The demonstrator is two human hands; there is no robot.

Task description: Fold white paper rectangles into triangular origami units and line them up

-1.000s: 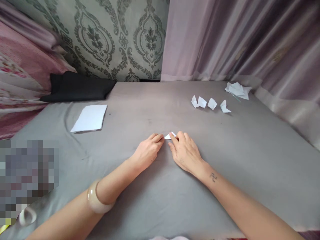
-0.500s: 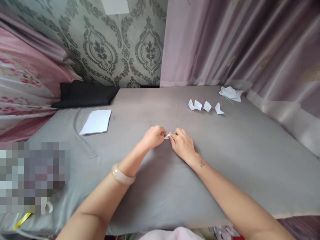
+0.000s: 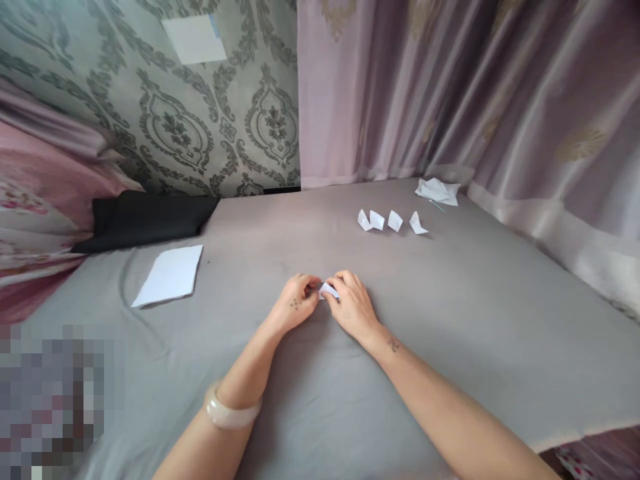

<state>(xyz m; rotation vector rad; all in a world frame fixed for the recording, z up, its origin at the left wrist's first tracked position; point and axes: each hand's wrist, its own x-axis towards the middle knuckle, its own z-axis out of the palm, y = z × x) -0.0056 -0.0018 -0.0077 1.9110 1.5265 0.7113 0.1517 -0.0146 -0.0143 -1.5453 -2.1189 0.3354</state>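
Observation:
A small folded piece of white paper [image 3: 329, 290] is between my two hands, low over the middle of the grey cloth [image 3: 310, 380]. My right hand [image 3: 351, 300] pinches it between thumb and fingers from the right. On its left edge, the curled fingertips of my left hand [image 3: 299, 298] close in and seem to grip it too. Part of the paper is hidden behind my fingers. Farther back on the right stand several small folded white paper pieces [image 3: 395, 221], set in a loose row.
A stack of white paper sheets [image 3: 170, 275] lies to the left, in front of a folded black cloth [image 3: 150, 219]. At the back right is a pile of white papers [image 3: 437, 191] with a thin greenish stick [image 3: 438, 206]. Curtains [image 3: 380, 87] hang behind.
The view has shifted, so things sit lower and further left. The folded paper has turned between my fingers and shows a larger face; my right hand still pinches it.

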